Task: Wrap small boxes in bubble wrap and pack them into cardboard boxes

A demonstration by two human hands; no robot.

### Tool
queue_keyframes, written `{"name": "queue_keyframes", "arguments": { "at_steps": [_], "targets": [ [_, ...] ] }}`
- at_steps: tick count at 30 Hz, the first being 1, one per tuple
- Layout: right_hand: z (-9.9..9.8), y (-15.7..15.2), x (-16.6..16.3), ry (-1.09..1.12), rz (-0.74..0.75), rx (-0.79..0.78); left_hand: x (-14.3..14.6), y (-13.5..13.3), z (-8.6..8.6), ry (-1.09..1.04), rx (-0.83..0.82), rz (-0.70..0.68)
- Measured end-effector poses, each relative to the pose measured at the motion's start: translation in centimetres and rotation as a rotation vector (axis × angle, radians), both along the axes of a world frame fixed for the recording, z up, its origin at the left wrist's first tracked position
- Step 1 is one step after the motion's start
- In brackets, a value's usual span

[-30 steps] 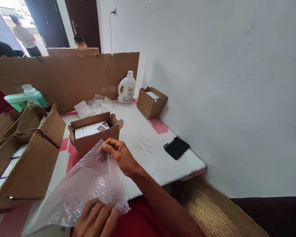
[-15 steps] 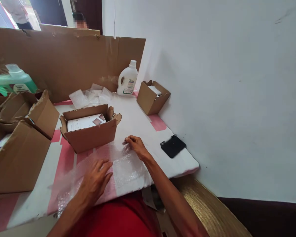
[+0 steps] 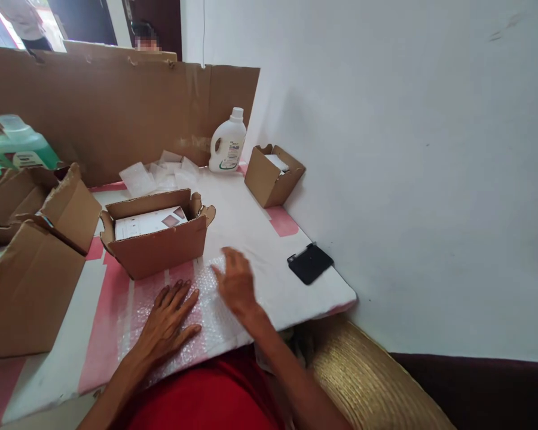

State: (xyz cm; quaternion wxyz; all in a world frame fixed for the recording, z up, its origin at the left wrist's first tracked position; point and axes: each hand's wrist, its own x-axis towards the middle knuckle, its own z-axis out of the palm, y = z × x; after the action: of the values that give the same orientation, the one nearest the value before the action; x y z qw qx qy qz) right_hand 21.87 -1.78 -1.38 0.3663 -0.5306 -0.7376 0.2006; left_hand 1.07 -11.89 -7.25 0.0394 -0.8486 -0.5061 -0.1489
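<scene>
A clear sheet of bubble wrap (image 3: 208,298) lies on the table in front of me. My left hand (image 3: 168,319) rests flat on its left part, fingers spread. Over the sheet's right edge is my right hand (image 3: 237,280), a little blurred, its thumb and fingers apart and nothing visible between them. Just beyond the hands stands an open cardboard box (image 3: 161,248) with a white printed carton (image 3: 150,222) inside.
More open cardboard boxes (image 3: 31,292) crowd the left side. Toward the back are clear plastic pieces (image 3: 138,179), a white jug (image 3: 228,143) and a small cardboard box (image 3: 269,179). A black flat pouch (image 3: 311,264) lies by the wall. A cardboard panel (image 3: 116,113) stands behind.
The bubble wrap, its right part lifted and folded before, now lies flatter. My right hand has opened from a pinch and shifted slightly. My left hand has settled flat on the sheet.
</scene>
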Motion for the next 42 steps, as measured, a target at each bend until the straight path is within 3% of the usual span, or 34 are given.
{"name": "queue_keyframes", "arguments": {
  "at_steps": [2, 4, 7, 11, 15, 20, 23, 26, 32, 38, 42],
  "targets": [
    [-0.1, -3.0, -3.8, -0.103, 0.369, 0.179, -0.9, -0.6, -0.9, -0.001, 0.030, -0.015],
    [-0.5, -5.1, -7.4, -0.153, 0.572, 0.214, -2.0, -1.4, -2.0, -0.009, 0.080, 0.052],
    [-1.5, -6.0, -10.9, -0.227, 0.651, 0.129, -3.6, -2.6, -3.0, -0.004, 0.127, 0.153],
    [-2.9, -5.3, -11.5, -0.280, 0.657, 0.093, -4.0, -3.3, -2.3, 0.031, 0.180, 0.111],
    [-4.3, -3.9, -8.7, -0.356, 0.559, 0.092, -3.3, -3.1, -1.2, 0.032, 0.169, 0.177],
    [-5.4, -1.1, -0.7, -0.462, 0.338, -0.029, -3.1, -3.1, -0.8, 0.041, 0.150, 0.238],
    [-5.2, 0.5, 3.8, -0.507, 0.187, -0.117, -4.3, -3.2, -0.8, 0.052, 0.109, 0.268],
    [-4.9, 1.4, 5.9, -0.535, 0.152, -0.156, -6.5, -3.1, -0.9, 0.055, 0.048, 0.337],
    [-4.8, 0.2, 7.6, -0.467, 0.207, -0.154, -10.1, -5.2, 0.0, 0.032, 0.023, 0.413],
    [-4.0, -2.6, 11.7, -0.479, 0.622, -0.002, -9.1, -9.4, 1.6, 0.127, 0.021, 0.086],
    [-3.3, -3.7, 13.5, -0.525, 0.716, -0.005, -9.0, -10.5, 1.2, 0.162, 0.062, 0.025]
  ]
}}
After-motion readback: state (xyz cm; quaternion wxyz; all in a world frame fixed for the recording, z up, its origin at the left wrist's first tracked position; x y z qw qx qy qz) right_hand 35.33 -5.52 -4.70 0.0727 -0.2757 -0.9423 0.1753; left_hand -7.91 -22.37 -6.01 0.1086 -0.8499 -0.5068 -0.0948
